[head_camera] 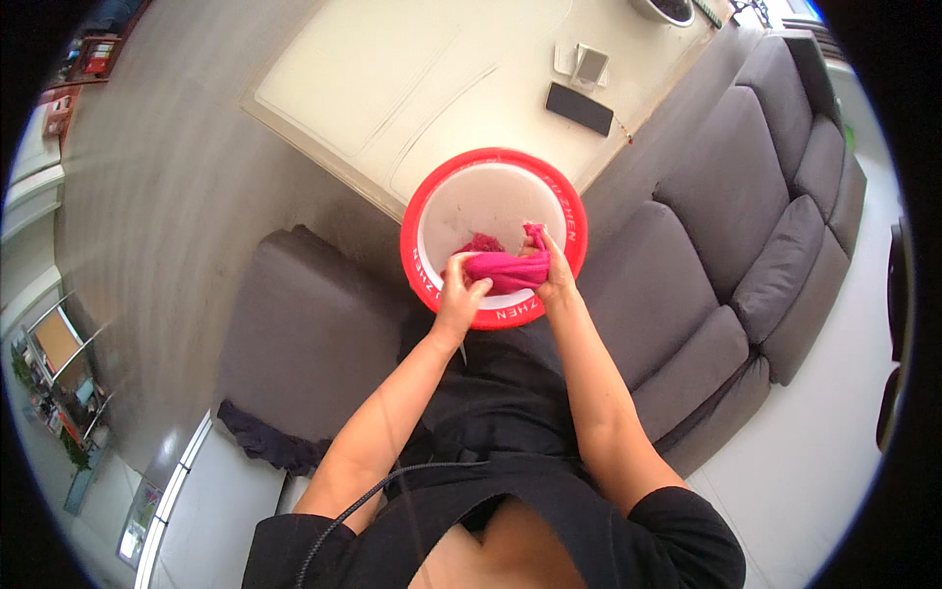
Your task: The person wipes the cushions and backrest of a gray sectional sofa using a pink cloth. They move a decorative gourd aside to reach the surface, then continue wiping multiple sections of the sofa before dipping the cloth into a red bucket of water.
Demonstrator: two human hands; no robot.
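Observation:
A bunched bright pink cloth [508, 272] is stretched between my two hands over a white basin with a wide red rim [421, 221]. Gripping the cloth's left end, my left hand [462, 293] has its fingers curled over it. My right hand [553, 269] is closed around the other end, and a wet-looking tip of the cloth sticks up beside the thumb. Darker red material [482, 243] shows inside the basin, behind the cloth; whether it is part of the same cloth I cannot tell. The basin stands close in front of my body, and its rim bears writing.
Beyond the basin is a cream-topped table [353, 81] with a black phone [579, 109], a small silver-grey device [590, 68] and a metal bowl [666, 10]. A grey sofa [717, 162] runs along the right; a grey upholstered seat [309, 331] is at the left.

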